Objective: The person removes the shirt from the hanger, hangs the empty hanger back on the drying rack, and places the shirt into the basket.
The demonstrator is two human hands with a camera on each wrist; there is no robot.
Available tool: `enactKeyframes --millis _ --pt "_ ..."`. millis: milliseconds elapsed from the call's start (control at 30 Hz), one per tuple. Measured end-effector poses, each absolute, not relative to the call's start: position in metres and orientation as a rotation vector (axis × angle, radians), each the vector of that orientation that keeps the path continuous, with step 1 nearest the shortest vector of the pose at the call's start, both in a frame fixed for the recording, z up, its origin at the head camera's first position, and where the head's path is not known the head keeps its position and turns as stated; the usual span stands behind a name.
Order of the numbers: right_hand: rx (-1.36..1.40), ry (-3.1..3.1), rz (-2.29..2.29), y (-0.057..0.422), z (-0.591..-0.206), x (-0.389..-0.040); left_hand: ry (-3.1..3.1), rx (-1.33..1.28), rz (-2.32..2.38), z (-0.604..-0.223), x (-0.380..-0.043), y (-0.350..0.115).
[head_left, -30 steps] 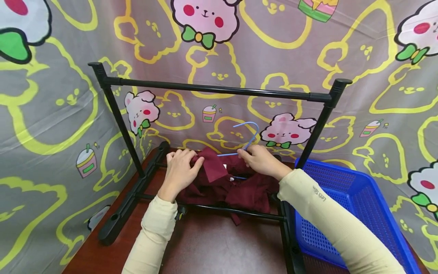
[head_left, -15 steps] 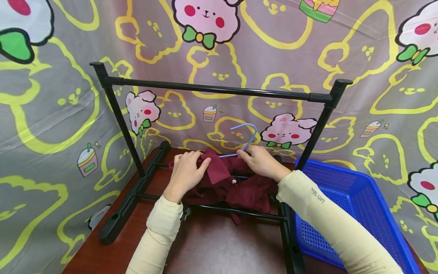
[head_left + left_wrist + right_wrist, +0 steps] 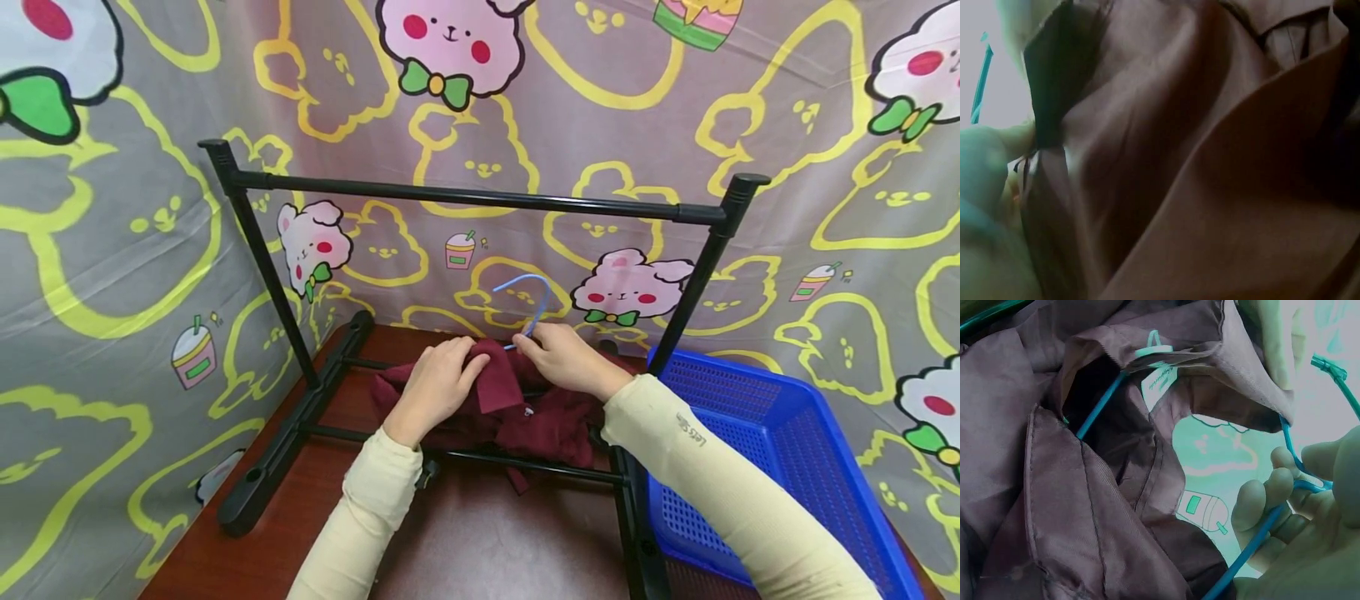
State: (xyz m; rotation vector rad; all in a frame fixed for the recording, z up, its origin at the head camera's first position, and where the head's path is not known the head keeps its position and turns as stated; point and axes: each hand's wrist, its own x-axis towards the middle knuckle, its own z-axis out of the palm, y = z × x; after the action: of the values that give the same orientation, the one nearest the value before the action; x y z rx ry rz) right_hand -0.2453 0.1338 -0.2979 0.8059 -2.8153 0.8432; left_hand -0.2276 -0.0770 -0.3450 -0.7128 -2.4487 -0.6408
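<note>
A maroon collared shirt [image 3: 547,429] lies bunched across the lower bars of a black rack. My left hand [image 3: 442,383] pinches the shirt near its collar [image 3: 498,390], thumb on the near side. In my right hand [image 3: 566,360] is a thin blue clothes hanger [image 3: 547,302], gripped just below its hook, which points up. The right wrist view shows the hanger's arms [image 3: 1247,551] running into the shirt's open neck, beside a white label [image 3: 1159,387]. Cloth fills most of the left wrist view, so the left fingertips are mostly hidden.
The black garment rack [image 3: 480,197] stands over the shirt, its top bar beyond and above both hands. To the right is a blue perforated basket [image 3: 813,417]. The brown tabletop [image 3: 502,533] extends toward me. A patterned curtain [image 3: 480,125] hangs behind.
My left hand has shifted right with the collar, closer to the right hand. The hanger's hook has moved slightly left, and less of the hanger below the hook shows.
</note>
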Motion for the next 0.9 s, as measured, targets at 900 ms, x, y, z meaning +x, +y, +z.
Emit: enactKeyframes --millis 900 --pt "1.068 -2.773 0.626 0.183 -0.307 -0.251 -2.308 -0.666 -0.817 -0.353 -0.24 -0.1"
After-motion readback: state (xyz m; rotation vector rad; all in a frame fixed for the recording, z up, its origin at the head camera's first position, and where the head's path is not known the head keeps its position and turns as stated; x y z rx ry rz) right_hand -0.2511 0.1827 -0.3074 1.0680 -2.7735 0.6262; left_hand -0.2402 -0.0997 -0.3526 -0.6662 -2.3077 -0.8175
